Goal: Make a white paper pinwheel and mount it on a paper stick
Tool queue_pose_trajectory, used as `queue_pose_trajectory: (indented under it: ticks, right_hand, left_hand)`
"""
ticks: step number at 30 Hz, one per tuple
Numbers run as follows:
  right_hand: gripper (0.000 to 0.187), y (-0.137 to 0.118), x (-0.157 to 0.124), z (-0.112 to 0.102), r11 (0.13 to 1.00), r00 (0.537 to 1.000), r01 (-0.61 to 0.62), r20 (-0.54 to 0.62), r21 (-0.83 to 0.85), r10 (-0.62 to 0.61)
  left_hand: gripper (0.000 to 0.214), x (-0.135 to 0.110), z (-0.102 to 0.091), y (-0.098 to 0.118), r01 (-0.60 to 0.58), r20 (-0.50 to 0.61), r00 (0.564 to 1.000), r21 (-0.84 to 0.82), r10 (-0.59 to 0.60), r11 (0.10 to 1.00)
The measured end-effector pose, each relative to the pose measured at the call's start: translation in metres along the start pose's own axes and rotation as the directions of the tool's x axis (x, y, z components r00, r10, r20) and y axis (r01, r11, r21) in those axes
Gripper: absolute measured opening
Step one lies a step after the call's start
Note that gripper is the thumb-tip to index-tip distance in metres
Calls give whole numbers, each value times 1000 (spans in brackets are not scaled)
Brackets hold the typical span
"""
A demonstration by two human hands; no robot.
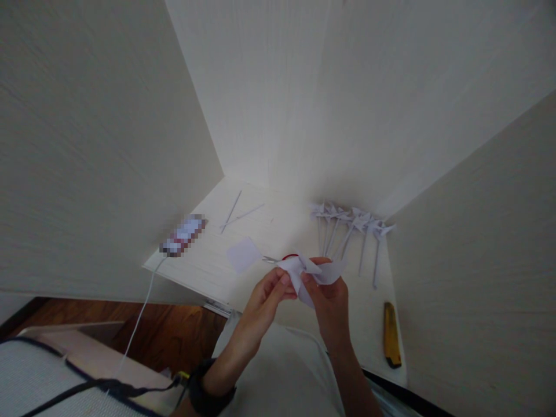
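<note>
Both of my hands hold a folded piece of white paper (310, 272) above the near part of a pale desk (278, 231). My left hand (264, 298) pinches its left side with the fingertips. My right hand (330, 298) grips it from below and to the right, fingers closed on the folds. Just behind the paper lie scissors (282, 259) with a red handle, partly hidden. A flat white paper square (243, 253) lies to the left of them.
Several finished white paper pinwheels on sticks (351, 229) lie in a row at the back right. Two thin sticks (237, 213) lie at the back left. A phone (182, 234) with a white cable sits at the desk's left edge. A yellow utility knife (391, 336) lies near the right wall.
</note>
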State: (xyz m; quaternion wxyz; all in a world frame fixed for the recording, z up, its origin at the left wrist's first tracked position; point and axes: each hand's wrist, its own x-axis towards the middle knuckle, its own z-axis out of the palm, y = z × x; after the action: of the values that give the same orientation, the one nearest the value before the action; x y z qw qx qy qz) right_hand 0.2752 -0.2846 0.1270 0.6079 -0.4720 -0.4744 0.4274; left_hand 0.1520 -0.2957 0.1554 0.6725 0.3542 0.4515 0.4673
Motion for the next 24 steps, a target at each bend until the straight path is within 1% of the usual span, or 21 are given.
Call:
queue_pose_trajectory:
  ticks: [3, 5, 7, 12, 16, 19, 21, 24]
  right_hand:
    - [12, -3, 0, 3, 990, 995, 96, -7, -100, -97]
    - [14, -4, 0, 5, 972, 986, 163, -3, -167, -166]
    - [17, -4, -1, 7, 948, 973, 226, 11, -224, -230]
    - [20, -3, -1, 11, 885, 932, 360, 81, -296, -353]
    - [24, -4, 1, 13, 847, 909, 414, 109, -332, -402]
    - [25, -4, 2, 15, 831, 899, 437, 121, -345, -422]
    - [25, -3, 1, 16, 825, 895, 444, 135, -349, -425]
    - [25, -3, 0, 18, 827, 899, 438, 153, -353, -411]
  left_hand:
    - [26, 1, 0, 4, -113, 2, 994, 76, 113, 991]
    - [20, 3, -3, 1, -151, 41, 988, 119, 147, 981]
    - [17, 4, -6, -3, -168, 69, 985, 150, 159, 974]
    - [16, 4, -9, -9, -177, 23, 984, 243, 177, 954]
    - [16, 2, -8, -4, -186, 12, 981, 324, 193, 928]
    - [17, 2, -8, -1, -182, -25, 978, 388, 208, 904]
    - [16, 3, -9, -1, -186, -51, 972, 427, 228, 885]
    - [14, 2, -12, -1, -191, -61, 968, 447, 243, 874]
